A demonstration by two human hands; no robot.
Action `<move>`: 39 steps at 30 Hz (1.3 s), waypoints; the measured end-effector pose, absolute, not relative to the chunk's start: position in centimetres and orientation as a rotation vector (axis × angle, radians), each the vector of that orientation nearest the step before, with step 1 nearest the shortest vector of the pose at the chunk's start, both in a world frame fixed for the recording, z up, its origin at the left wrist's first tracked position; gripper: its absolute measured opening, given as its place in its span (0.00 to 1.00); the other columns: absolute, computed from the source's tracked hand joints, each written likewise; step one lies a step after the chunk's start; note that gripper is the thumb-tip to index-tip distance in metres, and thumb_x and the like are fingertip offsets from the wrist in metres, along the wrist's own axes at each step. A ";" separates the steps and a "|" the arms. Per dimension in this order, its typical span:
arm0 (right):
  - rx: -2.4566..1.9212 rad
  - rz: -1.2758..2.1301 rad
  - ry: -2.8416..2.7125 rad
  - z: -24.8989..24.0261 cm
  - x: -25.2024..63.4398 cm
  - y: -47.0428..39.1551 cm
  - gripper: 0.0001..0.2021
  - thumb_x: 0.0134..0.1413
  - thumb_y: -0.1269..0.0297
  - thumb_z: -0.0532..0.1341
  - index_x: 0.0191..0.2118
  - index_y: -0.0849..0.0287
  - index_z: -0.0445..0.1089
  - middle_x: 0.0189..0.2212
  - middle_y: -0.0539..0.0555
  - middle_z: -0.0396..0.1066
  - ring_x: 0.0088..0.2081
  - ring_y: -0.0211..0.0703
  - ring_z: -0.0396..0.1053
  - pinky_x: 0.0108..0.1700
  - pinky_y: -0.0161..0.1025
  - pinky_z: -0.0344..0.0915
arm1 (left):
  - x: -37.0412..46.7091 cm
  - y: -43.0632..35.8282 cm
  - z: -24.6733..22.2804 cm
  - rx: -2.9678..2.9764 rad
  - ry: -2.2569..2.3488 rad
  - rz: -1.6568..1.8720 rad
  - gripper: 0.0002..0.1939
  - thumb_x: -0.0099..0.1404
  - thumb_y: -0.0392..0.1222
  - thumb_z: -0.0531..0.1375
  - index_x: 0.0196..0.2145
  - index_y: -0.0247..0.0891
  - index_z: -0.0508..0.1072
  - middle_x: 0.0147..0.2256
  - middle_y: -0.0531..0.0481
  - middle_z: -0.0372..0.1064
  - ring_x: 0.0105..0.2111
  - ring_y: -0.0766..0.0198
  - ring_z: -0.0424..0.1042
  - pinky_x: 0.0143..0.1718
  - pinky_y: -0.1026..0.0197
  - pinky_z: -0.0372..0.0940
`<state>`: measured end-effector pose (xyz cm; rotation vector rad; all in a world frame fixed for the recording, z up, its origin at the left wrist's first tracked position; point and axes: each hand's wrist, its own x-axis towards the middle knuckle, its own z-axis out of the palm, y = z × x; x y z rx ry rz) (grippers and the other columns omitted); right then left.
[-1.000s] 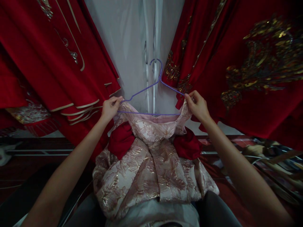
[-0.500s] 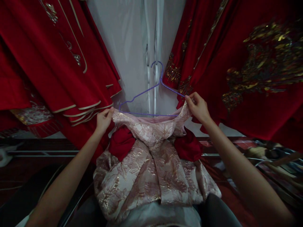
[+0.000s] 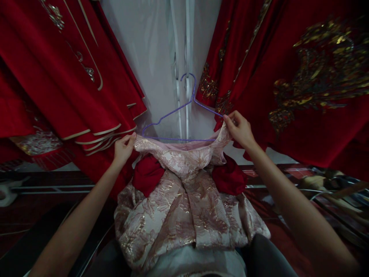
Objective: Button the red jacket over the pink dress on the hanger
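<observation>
A pale pink and gold brocade dress (image 3: pixel 170 215) with red puffed sleeves (image 3: pixel 148 175) lies across my lap, its neckline held up. My left hand (image 3: pixel 123 150) pinches the left shoulder of the dress. Over on the other side, my right hand (image 3: pixel 240 129) grips the right shoulder between thumb and fingers, close to the hanger's arm. A purple wire hanger (image 3: pixel 173 112) sits at the neckline, its hook pointing up and away from me. Its right end is hidden behind the dress shoulder and my fingers.
Red garments with pale edging (image 3: pixel 98 96) hang at the left. More red garments with gold sequin embroidery (image 3: pixel 319 69) hang at the right. Between them is a pale grey curtain-like surface (image 3: pixel 150 46). A white roll (image 3: pixel 7 195) is at the far left, and a cluttered pile (image 3: pixel 331 188) lies low on the right.
The view has shifted slightly, so the hanging garments and the hanger appear a little further left. Both hands keep their hold on the dress shoulders.
</observation>
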<state>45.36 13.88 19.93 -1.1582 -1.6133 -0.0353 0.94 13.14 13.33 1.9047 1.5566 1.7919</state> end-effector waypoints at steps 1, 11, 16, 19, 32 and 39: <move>-1.156 -0.033 -1.613 19.9 45.4 13.9 0.20 0.56 0.43 0.53 0.28 0.55 0.61 0.22 0.49 0.64 0.24 0.38 0.60 0.27 0.36 0.55 | 0.9 12.9 13.2 1.913 1.562 1.801 0.17 0.62 0.51 0.56 0.26 0.36 0.73 0.24 0.52 0.67 0.26 0.66 0.65 0.31 0.65 0.60; -1.165 0.003 -1.631 19.8 45.5 14.3 0.19 0.56 0.44 0.54 0.27 0.56 0.61 0.21 0.48 0.62 0.24 0.37 0.59 0.27 0.35 0.54 | 5.8 15.7 19.2 2.330 1.404 1.690 0.18 0.64 0.52 0.54 0.26 0.37 0.75 0.27 0.50 0.69 0.31 0.64 0.68 0.35 0.63 0.60; -1.186 0.023 -1.621 19.5 45.8 15.1 0.19 0.56 0.44 0.54 0.28 0.56 0.63 0.20 0.47 0.62 0.23 0.37 0.58 0.26 0.35 0.53 | 10.0 16.2 21.5 2.455 1.343 1.536 0.22 0.64 0.56 0.53 0.30 0.37 0.78 0.28 0.49 0.71 0.30 0.63 0.68 0.34 0.62 0.61; -1.142 0.089 -1.616 19.2 46.0 16.0 0.19 0.54 0.44 0.55 0.27 0.57 0.63 0.20 0.47 0.62 0.23 0.37 0.58 0.26 0.34 0.54 | 9.0 16.5 21.2 2.237 1.270 1.463 0.26 0.61 0.62 0.53 0.35 0.36 0.78 0.29 0.48 0.73 0.31 0.62 0.69 0.34 0.63 0.62; -1.088 0.142 -1.618 18.9 45.8 16.7 0.18 0.54 0.47 0.57 0.26 0.57 0.63 0.22 0.48 0.62 0.25 0.37 0.58 0.29 0.35 0.55 | 2.9 15.5 11.7 1.453 1.309 0.540 0.19 0.47 0.49 0.68 0.35 0.36 0.76 0.35 0.41 0.76 0.32 0.59 0.75 0.31 0.61 0.69; -1.094 0.151 -1.622 18.9 46.0 16.5 0.17 0.55 0.47 0.57 0.27 0.57 0.64 0.21 0.48 0.62 0.25 0.37 0.58 0.28 0.34 0.54 | 3.8 14.7 14.6 1.284 1.263 0.403 0.22 0.39 0.36 0.71 0.36 0.34 0.77 0.38 0.37 0.76 0.36 0.52 0.76 0.39 0.53 0.70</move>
